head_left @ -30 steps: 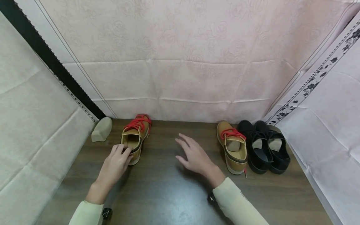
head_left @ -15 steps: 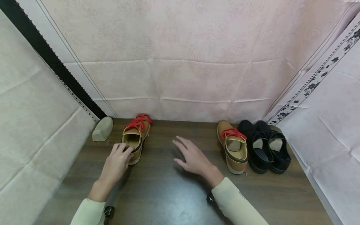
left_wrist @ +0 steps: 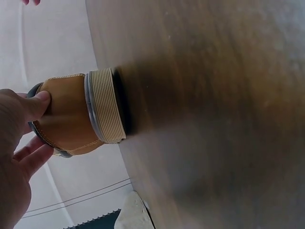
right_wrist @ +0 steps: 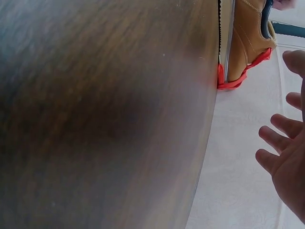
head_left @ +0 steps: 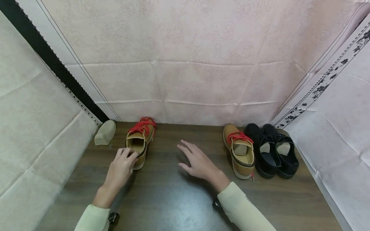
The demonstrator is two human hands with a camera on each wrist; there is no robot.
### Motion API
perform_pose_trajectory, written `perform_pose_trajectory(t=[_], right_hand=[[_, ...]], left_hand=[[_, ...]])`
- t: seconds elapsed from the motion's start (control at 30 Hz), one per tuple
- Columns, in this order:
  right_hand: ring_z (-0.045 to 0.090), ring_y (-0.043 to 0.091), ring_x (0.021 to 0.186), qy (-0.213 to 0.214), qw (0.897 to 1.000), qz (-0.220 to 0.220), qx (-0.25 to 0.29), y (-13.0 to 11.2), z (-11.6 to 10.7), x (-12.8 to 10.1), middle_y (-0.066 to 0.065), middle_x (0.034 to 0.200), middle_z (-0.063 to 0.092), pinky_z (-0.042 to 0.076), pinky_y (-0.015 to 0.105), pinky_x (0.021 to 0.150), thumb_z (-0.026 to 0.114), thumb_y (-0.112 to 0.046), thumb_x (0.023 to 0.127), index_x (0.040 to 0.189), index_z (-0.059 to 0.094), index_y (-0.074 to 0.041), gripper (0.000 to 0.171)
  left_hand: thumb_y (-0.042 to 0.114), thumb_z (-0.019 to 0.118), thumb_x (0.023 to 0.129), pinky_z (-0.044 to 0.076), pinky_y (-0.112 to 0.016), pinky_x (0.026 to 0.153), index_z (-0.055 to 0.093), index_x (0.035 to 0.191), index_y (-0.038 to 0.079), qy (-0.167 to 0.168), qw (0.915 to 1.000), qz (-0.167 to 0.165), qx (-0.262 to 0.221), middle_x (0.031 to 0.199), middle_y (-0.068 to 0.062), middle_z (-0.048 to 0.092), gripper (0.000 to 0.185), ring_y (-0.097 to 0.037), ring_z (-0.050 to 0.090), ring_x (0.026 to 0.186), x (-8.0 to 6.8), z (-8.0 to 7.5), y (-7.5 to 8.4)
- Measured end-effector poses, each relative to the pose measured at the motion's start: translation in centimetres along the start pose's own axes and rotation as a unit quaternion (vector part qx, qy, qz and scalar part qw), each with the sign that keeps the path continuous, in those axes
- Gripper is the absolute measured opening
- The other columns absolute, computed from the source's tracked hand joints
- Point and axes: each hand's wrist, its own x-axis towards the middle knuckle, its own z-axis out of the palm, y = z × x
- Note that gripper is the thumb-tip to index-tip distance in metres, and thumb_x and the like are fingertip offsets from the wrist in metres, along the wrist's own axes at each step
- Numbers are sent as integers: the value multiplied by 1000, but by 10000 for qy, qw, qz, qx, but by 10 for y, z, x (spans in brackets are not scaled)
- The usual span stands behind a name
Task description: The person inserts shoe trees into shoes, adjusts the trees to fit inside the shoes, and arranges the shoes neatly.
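A tan shoe with red laces (head_left: pixel 139 161) stands on the wooden surface at the left, toe toward the back wall. My left hand (head_left: pixel 118 170) grips the top of its heel. In the left wrist view the thumb (left_wrist: pixel 42 99) presses on the outside of the brown heel (left_wrist: pixel 68 114), with other fingers around the collar. The shoe's inside looks hollow. Palm down with fingers spread, my right hand (head_left: pixel 199 163) hovers over the middle of the surface, holding nothing. The right wrist view shows its fingers (right_wrist: pixel 274 138) apart from the shoe's red laces (right_wrist: pixel 238 81).
A pale, rounded shoe insert (head_left: pixel 105 134) lies in the left back corner. At the right stand a matching tan shoe (head_left: pixel 242 170) and two black shoes (head_left: pixel 265 166), all with pale inserts inside. Cloth-covered walls (head_left: pixel 185 83) border the wooden surface (head_left: pixel 162 199).
My left hand and wrist have shifted very slightly right while keeping hold of the shoe's heel. My right hand has drifted a little left, fingers still spread. The shoes look unmoved.
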Motion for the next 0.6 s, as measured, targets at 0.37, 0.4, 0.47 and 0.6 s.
perform_pose_trajectory(t=[0.37,0.4,0.47,0.6], right_hand=[[39,28,150,-7,10000,7,92,0,1,1,9,168,32,36,49,121,64,-45,100,160,38,-17,71],[39,28,150,0,9999,22,113,0,1,1,9,168,32,37,49,121,64,-46,100,160,37,-17,71],[41,30,149,52,9997,34,230,0,1,1,10,167,33,39,49,119,65,-44,100,160,38,-17,71],[40,29,149,99,9989,89,449,-3,-2,0,9,168,32,40,48,118,65,-44,100,160,37,-18,71]], left_hand=[[5,86,81,56,-49,60,71,96,10,76,9998,148,-50,104,-11,65,22,-36,59,101,1,4,8],[5,85,82,57,-49,61,71,97,10,64,9998,150,-66,104,-11,65,21,-36,59,102,1,4,9],[5,84,83,57,-49,62,71,98,11,32,9998,154,-82,105,-10,65,21,-35,59,103,1,5,10],[3,83,82,57,-50,65,72,98,11,62,9996,226,-138,105,-10,66,21,-37,59,103,2,7,14]])
